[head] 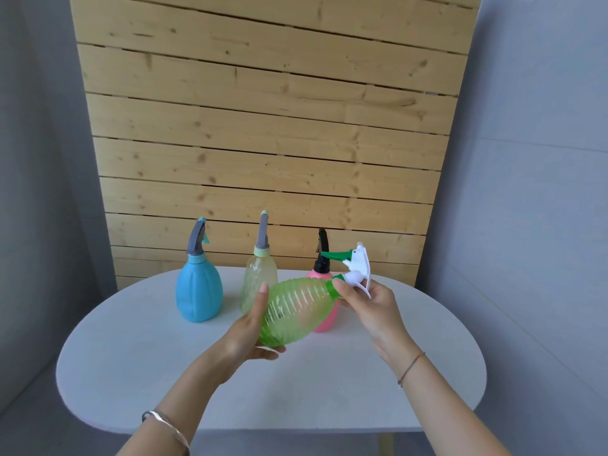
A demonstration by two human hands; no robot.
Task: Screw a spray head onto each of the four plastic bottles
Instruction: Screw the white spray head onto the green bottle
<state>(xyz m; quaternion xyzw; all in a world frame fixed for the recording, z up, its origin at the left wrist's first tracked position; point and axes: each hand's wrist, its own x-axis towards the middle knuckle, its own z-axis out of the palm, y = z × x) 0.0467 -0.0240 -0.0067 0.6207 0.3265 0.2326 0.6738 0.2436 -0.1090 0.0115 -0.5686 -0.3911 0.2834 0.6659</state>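
A ribbed green bottle (297, 312) is held tilted above the white table (138, 363), neck pointing up and right. My left hand (251, 327) cups its base and side. My right hand (371, 302) pinches the green collar at the neck, where a white spray head (358, 266) with a green trigger sits. At the back stand a blue bottle (199, 292) with a grey head, a clear pale-green bottle (258, 278) with a grey head, and a pink bottle (324, 319) with a black head, partly hidden behind the green one.
A slatted wooden panel (269, 126) leans upright behind the table, between grey walls. The table's rounded front edge runs just above my forearms.
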